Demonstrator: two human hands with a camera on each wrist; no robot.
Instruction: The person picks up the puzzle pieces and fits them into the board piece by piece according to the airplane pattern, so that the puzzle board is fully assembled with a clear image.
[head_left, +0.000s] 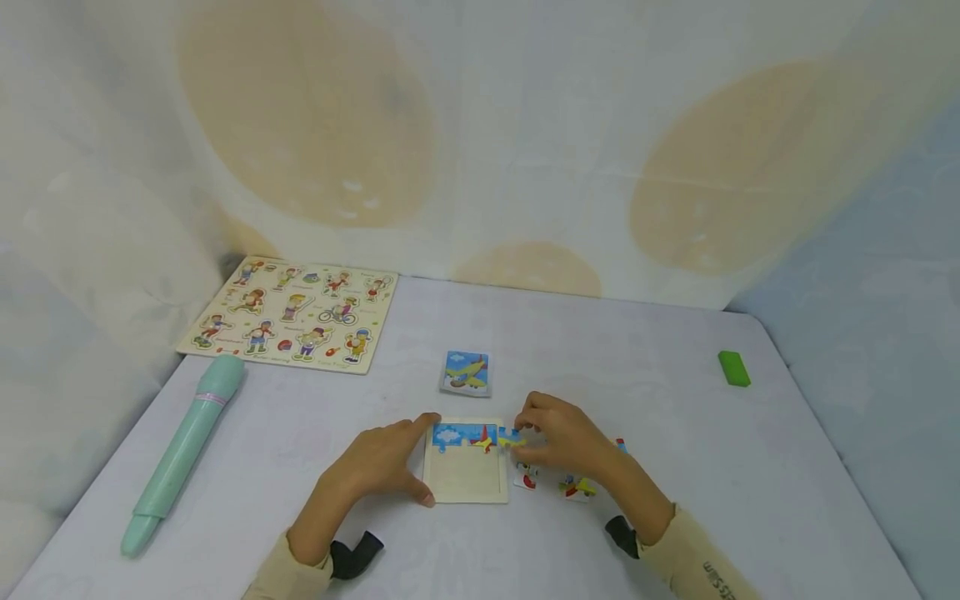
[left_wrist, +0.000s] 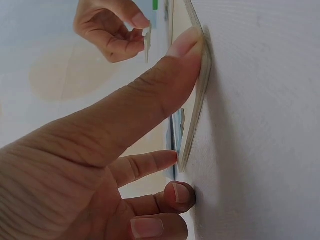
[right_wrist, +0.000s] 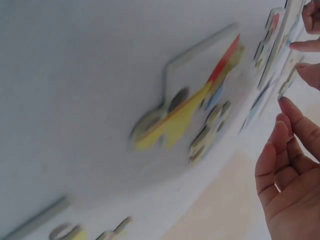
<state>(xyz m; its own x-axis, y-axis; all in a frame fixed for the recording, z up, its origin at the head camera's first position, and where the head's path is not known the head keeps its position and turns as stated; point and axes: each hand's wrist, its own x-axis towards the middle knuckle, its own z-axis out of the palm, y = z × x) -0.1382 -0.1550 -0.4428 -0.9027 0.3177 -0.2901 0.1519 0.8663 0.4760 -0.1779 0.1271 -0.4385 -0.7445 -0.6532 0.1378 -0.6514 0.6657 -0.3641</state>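
Observation:
My left hand (head_left: 382,458) rests at the left side of a wooden puzzle tray (head_left: 467,483). Its thumb lies on the near corner and its forefinger touches the far corner, both fairly straight. Across the tray's top sits a row of blue picture pieces with a cloud and a red and yellow plane part. Between thumb and fingertips my right hand (head_left: 562,433) pinches a blue and yellow puzzle piece (head_left: 510,437) at the tray's upper right edge. In the right wrist view, loose pieces lie on the table, among them a yellow and red one (right_wrist: 175,117).
A plane picture card (head_left: 467,372) lies behind the tray. At the back left is a large board with sports figures (head_left: 292,312), and near it a mint-green tube-shaped object (head_left: 183,454). A green block (head_left: 734,368) lies far right. Pale cloth walls stand around the table.

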